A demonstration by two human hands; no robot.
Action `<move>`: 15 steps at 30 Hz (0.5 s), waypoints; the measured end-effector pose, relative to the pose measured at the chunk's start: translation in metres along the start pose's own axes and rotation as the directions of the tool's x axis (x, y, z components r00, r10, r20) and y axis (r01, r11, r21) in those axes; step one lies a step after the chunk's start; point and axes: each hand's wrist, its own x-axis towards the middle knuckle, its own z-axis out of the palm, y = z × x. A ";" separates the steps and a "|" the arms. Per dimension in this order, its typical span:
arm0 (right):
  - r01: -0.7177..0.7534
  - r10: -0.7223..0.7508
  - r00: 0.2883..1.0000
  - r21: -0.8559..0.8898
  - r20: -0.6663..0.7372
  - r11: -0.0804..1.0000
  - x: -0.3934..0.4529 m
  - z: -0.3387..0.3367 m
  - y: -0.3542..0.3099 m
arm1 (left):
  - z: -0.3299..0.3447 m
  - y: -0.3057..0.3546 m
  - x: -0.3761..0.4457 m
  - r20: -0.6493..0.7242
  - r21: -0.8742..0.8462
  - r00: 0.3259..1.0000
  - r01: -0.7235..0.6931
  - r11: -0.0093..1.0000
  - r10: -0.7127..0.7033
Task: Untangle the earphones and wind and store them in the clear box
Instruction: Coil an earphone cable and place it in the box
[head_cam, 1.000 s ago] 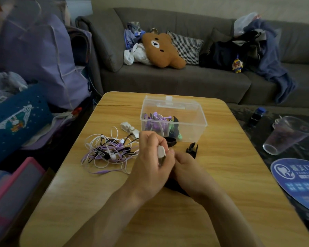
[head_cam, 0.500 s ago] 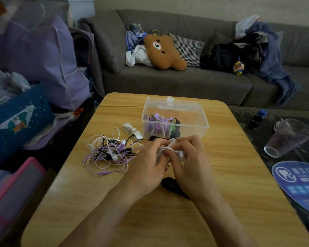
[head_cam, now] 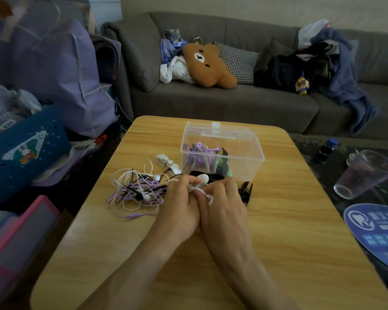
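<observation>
- My left hand (head_cam: 179, 206) and right hand (head_cam: 224, 206) press side by side, fingers curled, pinching one white earphone set (head_cam: 202, 186) between them.
- One clear box (head_cam: 222, 153) sits at twelve o'clock, holding purple and black wound sets.
- One cable tangle (head_cam: 137, 189) lies at nine o'clock on the table (head_cam: 289, 220).
- Both forearms converge from six o'clock.
</observation>
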 end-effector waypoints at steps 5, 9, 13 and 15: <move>-0.022 0.021 1.000 0.072 0.016 0.997 -0.005 0.004 -0.003 | -0.005 0.002 -0.002 -0.038 0.063 0.999 0.012 0.998 -0.010; -0.019 0.013 1.000 0.228 0.028 0.973 -0.005 0.004 0.004 | -0.008 0.004 -0.002 -0.059 0.066 0.998 -0.006 0.998 0.010; 0.009 -0.003 1.000 0.296 -0.021 0.955 0.002 0.002 0.009 | -0.011 0.007 -0.002 -0.042 0.043 0.998 -0.036 0.998 0.038; -0.011 0.025 0.999 0.340 -0.037 0.941 0.005 -0.001 0.009 | -0.012 0.006 -0.002 -0.026 0.045 0.997 -0.067 0.997 0.068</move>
